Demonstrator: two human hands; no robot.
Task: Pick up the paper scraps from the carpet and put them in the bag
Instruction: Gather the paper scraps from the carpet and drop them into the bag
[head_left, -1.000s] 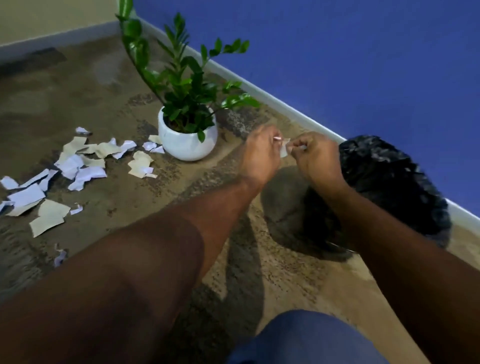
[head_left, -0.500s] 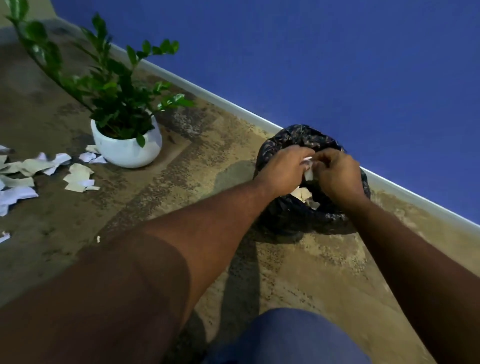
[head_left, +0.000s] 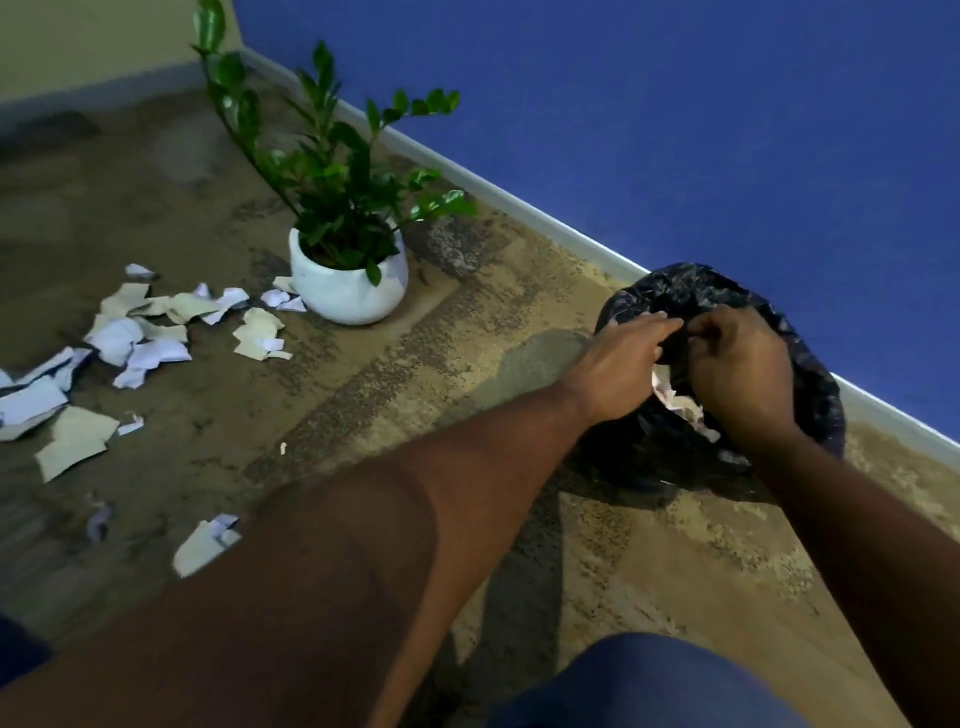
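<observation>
Both hands — left hand (head_left: 618, 371), right hand (head_left: 737, 369) — are hovering over the bag (head_left: 800, 358); can't tell if they're gripping anything — carpet scraps (head_left: 150, 353) probably next.

Open brown patterned carpet (head_left: 467, 364) lies between the white round ceramic plant pot (head_left: 347, 288) and the crumpled black plastic bag (head_left: 810, 374), leaving a clear lane. The bag sits just beside the white baseboard (head_left: 519, 200) under the blue wall (head_left: 675, 130), closing access from that side. The left hand (head_left: 621, 358) and right hand (head_left: 740, 366) occupy the bag mouth. Torn white and cream paper scraps (head_left: 130, 343) litter the carpet left of the pot, two touching its base.
</observation>
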